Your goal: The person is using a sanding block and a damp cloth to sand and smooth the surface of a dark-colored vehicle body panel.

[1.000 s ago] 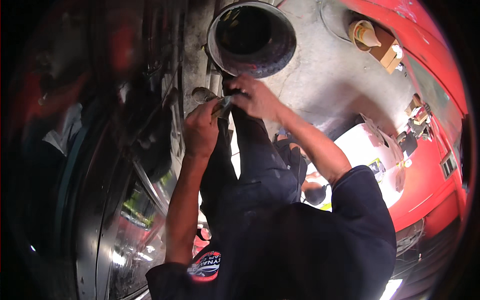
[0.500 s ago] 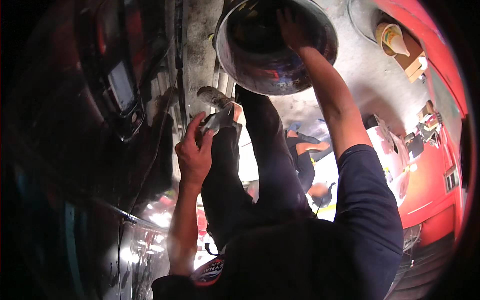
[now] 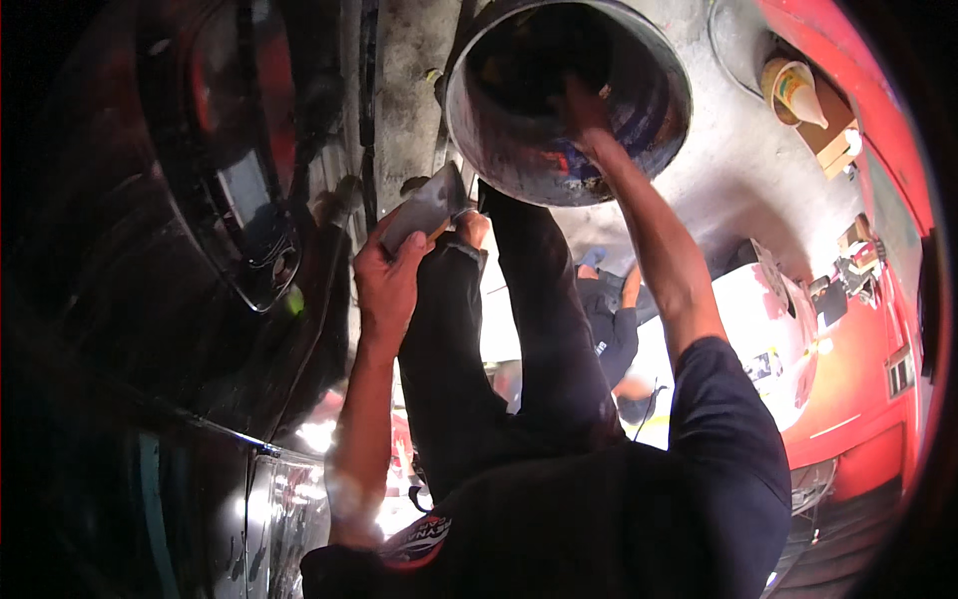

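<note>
My left hand [image 3: 389, 285] is closed on a flat grey rectangular piece [image 3: 424, 205], held over my legs beside the glossy black car body [image 3: 150, 329]. My right arm reaches up into a large round grey bucket [image 3: 484, 145] at the top centre. My right hand [image 3: 584, 115] is down inside it, its fingers dim and blurred in the dark interior, so I cannot tell what they touch or hold.
Cardboard boxes [image 3: 833, 145] with a yellow-and-white cone-shaped item [image 3: 795, 97] sit at upper right on the concrete floor [image 3: 699, 200]. Another person [image 3: 609, 329] is low behind my legs, near a white car [image 3: 778, 339]. A red wall [image 3: 858, 419] runs along the right.
My right hand has left my left hand and gone into the bucket. My left hand keeps the flat piece, now tilted up. The bucket sits further right and lower in the picture.
</note>
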Demonstrator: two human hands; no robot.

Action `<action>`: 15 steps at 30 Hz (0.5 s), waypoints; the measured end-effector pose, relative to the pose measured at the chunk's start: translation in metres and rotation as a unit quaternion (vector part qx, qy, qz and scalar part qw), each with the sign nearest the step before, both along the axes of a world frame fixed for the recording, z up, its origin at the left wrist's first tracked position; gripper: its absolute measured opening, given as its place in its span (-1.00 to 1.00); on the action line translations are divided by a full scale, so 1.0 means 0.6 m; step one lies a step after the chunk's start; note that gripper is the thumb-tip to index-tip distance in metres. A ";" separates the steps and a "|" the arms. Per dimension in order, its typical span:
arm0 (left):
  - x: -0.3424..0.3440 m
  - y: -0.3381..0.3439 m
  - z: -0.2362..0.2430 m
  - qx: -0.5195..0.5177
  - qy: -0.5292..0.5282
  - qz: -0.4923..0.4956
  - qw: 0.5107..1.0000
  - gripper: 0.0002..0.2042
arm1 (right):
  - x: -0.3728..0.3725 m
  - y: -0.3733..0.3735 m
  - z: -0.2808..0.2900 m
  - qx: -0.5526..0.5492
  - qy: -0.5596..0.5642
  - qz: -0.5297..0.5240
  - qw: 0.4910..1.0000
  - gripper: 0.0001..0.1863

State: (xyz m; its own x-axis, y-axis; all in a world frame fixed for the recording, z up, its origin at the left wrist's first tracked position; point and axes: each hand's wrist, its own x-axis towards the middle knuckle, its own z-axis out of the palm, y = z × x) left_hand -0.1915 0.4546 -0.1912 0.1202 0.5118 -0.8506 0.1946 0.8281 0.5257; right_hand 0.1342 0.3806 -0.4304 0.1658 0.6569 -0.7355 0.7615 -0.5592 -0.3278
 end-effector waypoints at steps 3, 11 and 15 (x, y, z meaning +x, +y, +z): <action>0.037 0.002 -0.015 -0.034 -0.028 0.069 0.997 -0.66 | -0.035 0.045 0.189 0.074 0.262 -0.238 0.932 -0.30; 0.128 -0.004 -0.013 -0.106 -0.155 0.160 0.969 -0.67 | -0.125 0.069 0.347 0.179 0.317 -0.213 0.907 -0.22; 0.149 0.001 -0.004 -0.038 -0.147 0.061 0.987 -0.73 | -0.133 0.059 0.328 0.292 0.174 -0.121 0.933 -0.10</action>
